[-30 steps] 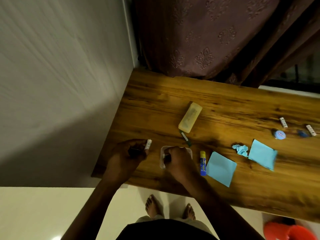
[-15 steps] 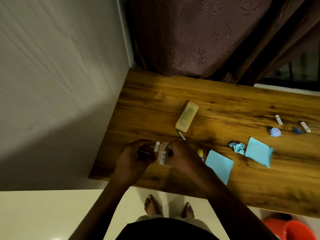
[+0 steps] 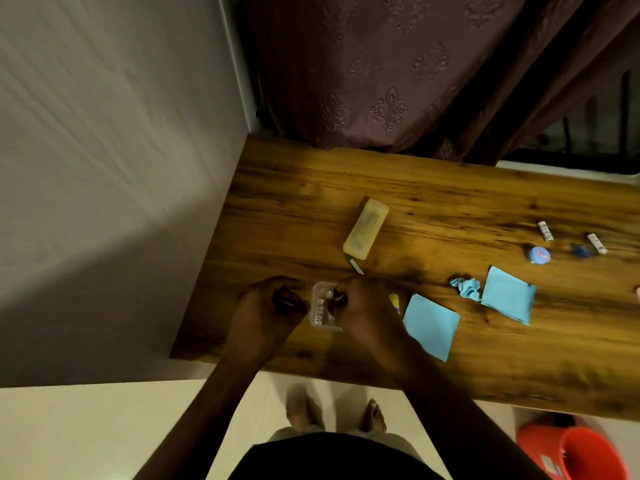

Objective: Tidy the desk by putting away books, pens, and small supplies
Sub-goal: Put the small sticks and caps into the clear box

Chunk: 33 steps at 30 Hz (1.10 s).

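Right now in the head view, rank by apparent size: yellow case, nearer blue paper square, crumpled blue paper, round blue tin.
1. nearer blue paper square
2. yellow case
3. crumpled blue paper
4. round blue tin, slightly smaller

Both bare forearms reach forward and converge. The left hand (image 3: pixel 268 308) is curled, knuckles up, and whatever it holds is hidden. Just right of it, the right hand (image 3: pixel 363 306) curls its fingertips over the edge of a small clear plastic box (image 3: pixel 320 315).

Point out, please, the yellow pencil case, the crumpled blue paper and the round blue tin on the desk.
yellow pencil case (image 3: pixel 366 229), head view, middle of its lid.
crumpled blue paper (image 3: pixel 465 287), head view, centre of the wad.
round blue tin (image 3: pixel 539 255), head view, middle of its top.
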### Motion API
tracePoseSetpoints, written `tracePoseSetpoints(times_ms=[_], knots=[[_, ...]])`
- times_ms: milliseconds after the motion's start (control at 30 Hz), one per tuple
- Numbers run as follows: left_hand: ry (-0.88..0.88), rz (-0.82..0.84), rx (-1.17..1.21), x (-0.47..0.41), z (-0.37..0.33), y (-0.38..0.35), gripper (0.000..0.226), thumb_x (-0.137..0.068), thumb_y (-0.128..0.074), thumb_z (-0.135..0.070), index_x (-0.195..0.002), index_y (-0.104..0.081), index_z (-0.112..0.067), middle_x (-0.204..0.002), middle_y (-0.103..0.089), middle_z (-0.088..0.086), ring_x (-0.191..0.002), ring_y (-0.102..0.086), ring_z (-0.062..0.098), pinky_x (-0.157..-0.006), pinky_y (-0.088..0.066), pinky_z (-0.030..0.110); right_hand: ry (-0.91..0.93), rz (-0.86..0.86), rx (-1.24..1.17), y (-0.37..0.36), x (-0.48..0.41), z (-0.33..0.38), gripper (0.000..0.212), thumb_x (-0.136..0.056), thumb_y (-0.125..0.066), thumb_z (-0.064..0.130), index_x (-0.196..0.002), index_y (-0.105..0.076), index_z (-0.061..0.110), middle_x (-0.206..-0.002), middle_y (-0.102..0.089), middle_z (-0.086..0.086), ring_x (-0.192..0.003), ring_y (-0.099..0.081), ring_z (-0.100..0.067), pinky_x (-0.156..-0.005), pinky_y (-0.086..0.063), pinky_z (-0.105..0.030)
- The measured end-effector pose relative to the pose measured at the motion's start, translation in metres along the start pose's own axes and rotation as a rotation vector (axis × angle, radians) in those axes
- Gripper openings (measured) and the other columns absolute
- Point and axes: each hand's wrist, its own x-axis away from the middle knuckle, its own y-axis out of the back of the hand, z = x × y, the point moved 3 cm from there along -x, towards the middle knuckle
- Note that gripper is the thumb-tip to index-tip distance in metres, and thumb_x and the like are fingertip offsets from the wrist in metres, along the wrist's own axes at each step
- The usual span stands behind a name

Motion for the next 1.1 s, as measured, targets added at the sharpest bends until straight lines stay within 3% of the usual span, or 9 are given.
tracePoseSetpoints(times_ms=[100, 300, 400, 500, 600, 767, 900, 1000, 1100], knots=[[0.031, 0.008, -0.014, -0.001, 0.004, 0.000, 0.023, -0.083, -0.079, -0.012, -0.103, -0.075, -0.023, -0.084, -0.076, -0.008, -0.079, -0.072, 0.005, -0.081, -0.060, 0.030, -0.023, 0.075, 0.217, -0.007, -0.006, 0.007, 0.033, -0.095, -0.069, 0.028, -0.125, -0.065, 0.016, -0.123, -0.069, -0.004, -0.119, -0.062, -0.024, -0.109, -0.042, -0.037], [0.030, 0.017, 0.034, -0.001, 0.002, -0.005, 0.023, -0.083, -0.080, -0.013, -0.103, -0.074, -0.023, -0.076, -0.075, -0.010, -0.072, -0.070, 0.000, -0.065, -0.052, 0.011, -0.033, 0.131, 0.265, -0.006, -0.010, 0.009, 0.022, -0.099, -0.053, 0.007, -0.118, -0.062, 0.001, -0.119, -0.064, -0.021, -0.111, -0.064, -0.039, -0.090, -0.051, -0.043], [0.014, 0.023, 0.025, -0.003, 0.003, -0.008, 0.024, -0.083, -0.081, -0.014, -0.105, -0.075, -0.022, -0.080, -0.075, -0.010, -0.076, -0.071, 0.001, -0.071, -0.057, 0.016, -0.030, 0.146, 0.255, -0.005, -0.008, 0.008, 0.022, -0.098, -0.053, 0.007, -0.118, -0.060, -0.001, -0.120, -0.063, -0.024, -0.110, -0.063, -0.041, -0.090, -0.052, -0.045], [-0.002, 0.008, 0.041, -0.005, 0.002, -0.010, 0.023, -0.082, -0.081, -0.014, -0.102, -0.075, -0.024, -0.087, -0.076, -0.008, -0.082, -0.072, 0.005, -0.083, -0.061, 0.035, -0.057, 0.146, 0.186, -0.005, -0.011, 0.008, 0.025, -0.099, -0.054, 0.007, -0.122, -0.060, -0.002, -0.124, -0.063, -0.024, -0.116, -0.061, -0.041, -0.096, -0.051, -0.046], [-0.059, 0.007, 0.054, -0.009, -0.008, -0.014, 0.024, -0.083, -0.080, -0.014, -0.101, -0.075, -0.029, -0.093, -0.076, -0.011, -0.089, -0.072, 0.005, -0.086, -0.060, 0.039, -0.061, 0.079, 0.085, 0.003, -0.009, 0.005, 0.027, -0.103, -0.058, 0.019, -0.127, -0.065, 0.008, -0.131, -0.064, -0.013, -0.124, -0.058, -0.031, -0.105, -0.044, -0.038], [-0.098, 0.078, 0.112, -0.021, -0.037, -0.033, 0.028, -0.085, -0.074, -0.006, -0.090, -0.074, -0.033, -0.084, -0.077, -0.011, -0.080, -0.074, 0.010, -0.080, -0.061, 0.045, 0.031, -0.033, -0.084, 0.043, 0.006, -0.020, 0.012, -0.087, -0.073, 0.023, -0.093, -0.077, 0.014, -0.093, -0.076, -0.003, -0.087, -0.072, -0.019, -0.070, -0.053, -0.028], [-0.184, 0.153, 0.141, -0.034, -0.062, -0.067, 0.025, -0.087, -0.073, -0.013, -0.093, -0.075, -0.037, -0.090, -0.077, -0.009, -0.083, -0.075, 0.015, -0.081, -0.062, 0.049, 0.059, -0.126, -0.258, 0.091, 0.028, -0.052, 0.007, -0.086, -0.074, 0.015, -0.089, -0.080, 0.013, -0.087, -0.079, -0.001, -0.077, -0.073, -0.011, -0.070, -0.059, -0.027], [-0.198, 0.202, 0.174, -0.038, -0.083, -0.098, 0.019, -0.088, -0.075, -0.014, -0.093, -0.075, -0.033, -0.093, -0.077, -0.010, -0.090, -0.074, 0.013, -0.089, -0.060, 0.044, -0.086, -0.183, -0.494, 0.117, 0.043, -0.088, 0.007, -0.091, -0.072, 0.010, -0.092, -0.078, 0.013, -0.084, -0.079, -0.005, -0.072, -0.077, -0.018, -0.064, -0.064, -0.037], [-0.319, 0.229, 0.143, -0.036, -0.113, -0.128, 0.019, -0.089, -0.075, -0.009, -0.094, -0.075, -0.027, -0.088, -0.074, -0.017, -0.085, -0.071, 0.000, -0.083, -0.060, 0.026, -0.180, -0.282, -0.662, 0.139, 0.055, -0.122, 0.009, -0.093, -0.069, 0.005, -0.096, -0.076, 0.010, -0.085, -0.079, -0.006, -0.075, -0.078, -0.019, -0.064, -0.065, -0.039]])
